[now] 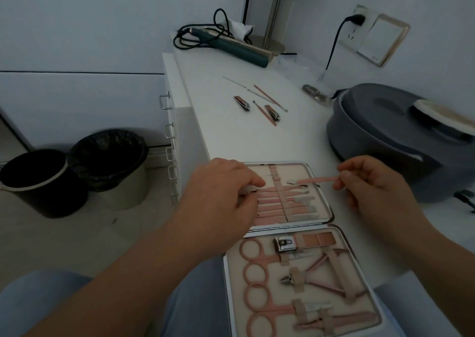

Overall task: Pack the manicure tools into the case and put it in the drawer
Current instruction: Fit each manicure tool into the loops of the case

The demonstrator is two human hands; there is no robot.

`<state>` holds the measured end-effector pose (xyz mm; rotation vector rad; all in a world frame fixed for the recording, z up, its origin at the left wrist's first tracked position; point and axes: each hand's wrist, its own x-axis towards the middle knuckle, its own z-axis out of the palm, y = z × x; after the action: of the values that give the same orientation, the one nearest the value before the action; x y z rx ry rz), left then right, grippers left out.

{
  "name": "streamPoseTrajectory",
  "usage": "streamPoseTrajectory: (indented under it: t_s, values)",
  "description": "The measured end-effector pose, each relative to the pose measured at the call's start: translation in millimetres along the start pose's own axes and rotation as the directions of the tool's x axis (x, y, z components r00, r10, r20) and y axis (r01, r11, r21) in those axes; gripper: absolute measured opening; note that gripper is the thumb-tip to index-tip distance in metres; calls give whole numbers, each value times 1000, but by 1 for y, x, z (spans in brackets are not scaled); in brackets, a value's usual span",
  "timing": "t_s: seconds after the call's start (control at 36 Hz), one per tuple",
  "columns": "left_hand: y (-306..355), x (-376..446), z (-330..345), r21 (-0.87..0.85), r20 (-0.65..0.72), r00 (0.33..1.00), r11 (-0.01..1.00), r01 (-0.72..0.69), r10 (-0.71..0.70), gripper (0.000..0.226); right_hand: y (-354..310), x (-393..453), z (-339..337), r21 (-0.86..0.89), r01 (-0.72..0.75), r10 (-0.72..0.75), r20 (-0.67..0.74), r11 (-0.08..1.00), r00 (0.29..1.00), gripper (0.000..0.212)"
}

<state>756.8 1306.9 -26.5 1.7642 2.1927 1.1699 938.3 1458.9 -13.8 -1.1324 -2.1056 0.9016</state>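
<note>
Case (318, 223) lies open on the white table (231, 136), pink tools strapped in both halves. Right hand (372, 185) pinches a pink tool (316, 180) above the far half; left hand (221, 198) grips that half's edge, while two clippers (257, 106) lie loose well beyond.

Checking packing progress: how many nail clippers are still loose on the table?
2: the left clipper and the right clipper, lying apart among thin tools beyond the open case. Hands may hide others.

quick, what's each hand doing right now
Left hand: fingers curled on the open case's far half, grip unclear.
Right hand: pinching a pink cuticle pusher.
</note>
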Motion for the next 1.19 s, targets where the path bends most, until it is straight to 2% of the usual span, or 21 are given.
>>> streamPoseTrajectory:
  t_s: [0.14, 0.33, 0.47, 0.64, 0.78, 0.94, 1.19]
  values:
    - [0, 0, 0, -1, 21, 1000, 1000, 7, -7, 26, -2, 8, 1, -66, 4, 4, 117, 998, 993, 18]
    - [-1, 0, 1, 25, 56, 998, 1000, 9, -10, 31, -9, 20, 0, -36, -85, 91, 277, 996, 956, 18]
    - [-2, 0, 1, 47, 77, 997, 999, 4, -8, 35, -18, 25, 7, -109, -27, 62, 334, 994, 940, 9]
    - [-3, 1, 1, 119, 121, 993, 993, -23, 9, 38, -21, 28, 6, -183, 46, 22, 353, 982, 935, 8]
    - [-3, 1, 1, 128, 122, 992, 991, -31, 15, 38, -14, 26, 6, -225, 161, -84, 315, 961, 945, 7]
    - [-3, 1, 0, 135, 134, 991, 990, -33, 15, 40, -8, 23, 3, -168, 223, -164, 308, 960, 937, 9]
    - [-2, 0, 1, 82, 106, 994, 997, -9, 0, 48, -17, 23, 2, -197, 269, -164, 427, 943, 889, 13]
